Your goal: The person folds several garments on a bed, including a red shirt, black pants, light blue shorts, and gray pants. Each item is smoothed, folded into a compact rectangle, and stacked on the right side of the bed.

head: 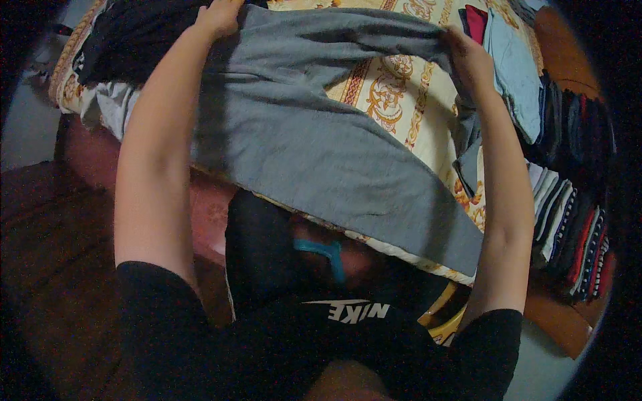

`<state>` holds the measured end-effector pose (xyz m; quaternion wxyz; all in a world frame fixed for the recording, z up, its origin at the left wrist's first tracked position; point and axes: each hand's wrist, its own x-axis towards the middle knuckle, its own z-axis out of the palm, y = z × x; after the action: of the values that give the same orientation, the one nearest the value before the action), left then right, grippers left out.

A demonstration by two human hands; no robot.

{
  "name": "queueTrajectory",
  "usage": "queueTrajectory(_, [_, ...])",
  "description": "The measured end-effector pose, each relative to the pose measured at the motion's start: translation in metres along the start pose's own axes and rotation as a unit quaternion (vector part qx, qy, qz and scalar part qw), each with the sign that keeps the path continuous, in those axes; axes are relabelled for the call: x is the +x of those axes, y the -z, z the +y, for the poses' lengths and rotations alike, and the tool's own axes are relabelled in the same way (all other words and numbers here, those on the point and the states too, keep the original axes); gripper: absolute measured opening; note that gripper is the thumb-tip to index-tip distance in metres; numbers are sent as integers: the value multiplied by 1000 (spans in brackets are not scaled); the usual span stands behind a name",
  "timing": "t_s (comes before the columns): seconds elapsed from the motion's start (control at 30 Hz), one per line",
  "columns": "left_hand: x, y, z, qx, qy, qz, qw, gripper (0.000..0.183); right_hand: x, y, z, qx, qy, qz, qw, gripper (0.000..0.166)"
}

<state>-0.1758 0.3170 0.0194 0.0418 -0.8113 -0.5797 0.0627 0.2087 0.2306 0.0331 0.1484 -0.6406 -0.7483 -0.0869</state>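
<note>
A pair of grey trousers point(311, 135) lies spread across a cream bedspread point(396, 95) with orange and red floral scrollwork. My left hand point(220, 19) grips the trousers at their upper left edge. At the upper right, my right hand point(469, 57) holds the end of one leg, which is raised in an arc apart from the other. The second leg slants down to the right, along the near edge of the bedspread. The fingers of my left hand are partly cut off by the top of the picture.
Black clothing point(135, 40) is heaped at the upper left, above a whitish cloth point(110, 105). To the right are a light blue folded garment point(514, 75), dark folded clothes point(572, 120) and a row of folded clothes point(562, 225) on a brown surface point(562, 321).
</note>
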Motion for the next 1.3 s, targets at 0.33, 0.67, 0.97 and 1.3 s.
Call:
queueTrajectory(0.33, [21, 25, -33, 35, -81, 29, 996, 12, -72, -4, -9, -99, -124, -184, 970, 38])
queueTrajectory(0.67, [-142, -18, -94, -21, -235, 465, 853, 22, -157, 36, -63, -42, -12, 113, 993, 55])
queueTrajectory(0.97, [-155, -59, -59, 9, -206, 306, 929, 41, -251, 0, -124, -24, -33, -33, 999, 62])
queueTrajectory(1.3, [-154, -29, -90, -191, -205, 344, 896, 26, -246, 30, -124, 41, -88, 134, 986, 55])
